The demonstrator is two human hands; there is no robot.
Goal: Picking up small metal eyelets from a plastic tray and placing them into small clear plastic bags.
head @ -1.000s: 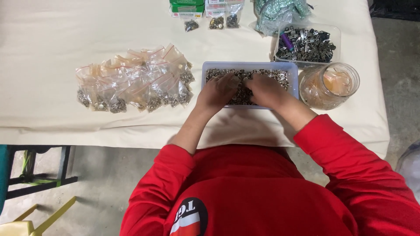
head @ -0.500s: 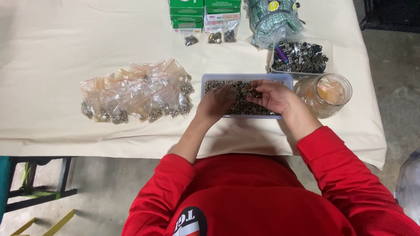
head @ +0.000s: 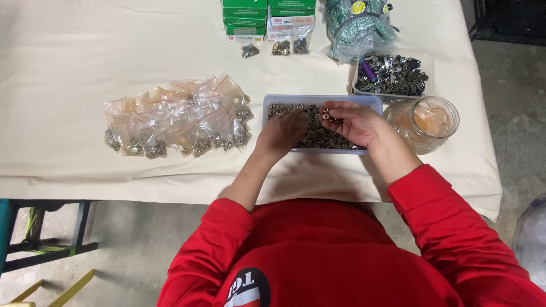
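Note:
A shallow pale blue tray (head: 273,101) full of small metal snap fasteners (head: 318,136) sits on the cream tablecloth in front of me. My left hand (head: 280,133) rests palm down in the tray's left part, fingers curled into the fasteners. My right hand (head: 354,122) is over the tray's right part, palm turned up, with a few small metal fasteners (head: 328,116) on its fingertips. Both arms wear red sleeves.
A heap of small clear bags of metal fasteners (head: 179,119) lies left of the tray. A round clear jar (head: 424,122) stands to its right, a clear box of dark metal parts (head: 392,75) behind. Green boxes (head: 267,14) and a bundle of teal trim (head: 355,23) line the far edge.
My right hand has turned palm up and lifted a few fasteners out of the tray. My left hand has stayed in the tray. The view has shifted slightly.

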